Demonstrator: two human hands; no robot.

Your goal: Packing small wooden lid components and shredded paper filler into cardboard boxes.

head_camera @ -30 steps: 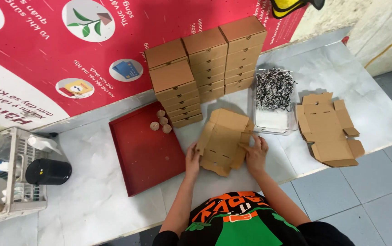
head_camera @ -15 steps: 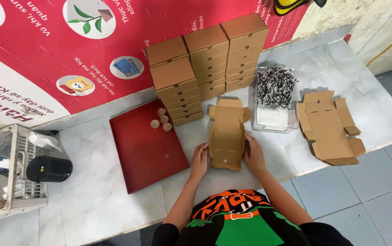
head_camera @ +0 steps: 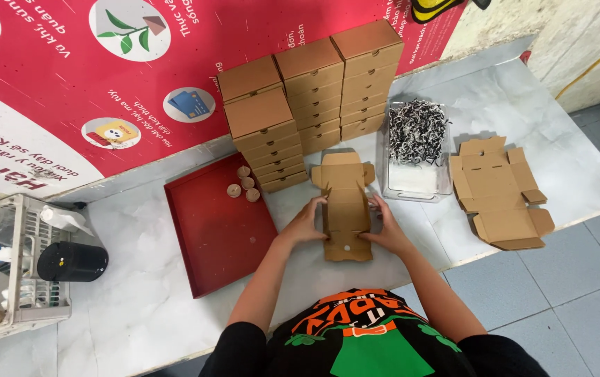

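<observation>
A flat brown cardboard box blank [head_camera: 345, 206] lies lengthwise on the white marble counter in front of me. My left hand [head_camera: 305, 223] grips its left side flap and my right hand [head_camera: 384, 229] grips its right side flap, both pressing the flaps upward. Behind the blank stand stacks of folded brown boxes [head_camera: 310, 98] against the red poster wall.
A red tray [head_camera: 209, 237] holding three small round wooden pieces [head_camera: 244, 185] lies to the left. A clear bin of black-and-white shredded paper [head_camera: 415, 139] and more flat blanks [head_camera: 499, 195] sit to the right. A white wire basket [head_camera: 28, 279] with a black cylinder [head_camera: 71, 262] stands far left.
The blank was tilted and half lifted a second ago; it now lies straight and flat on the counter, with both hands at its side flaps.
</observation>
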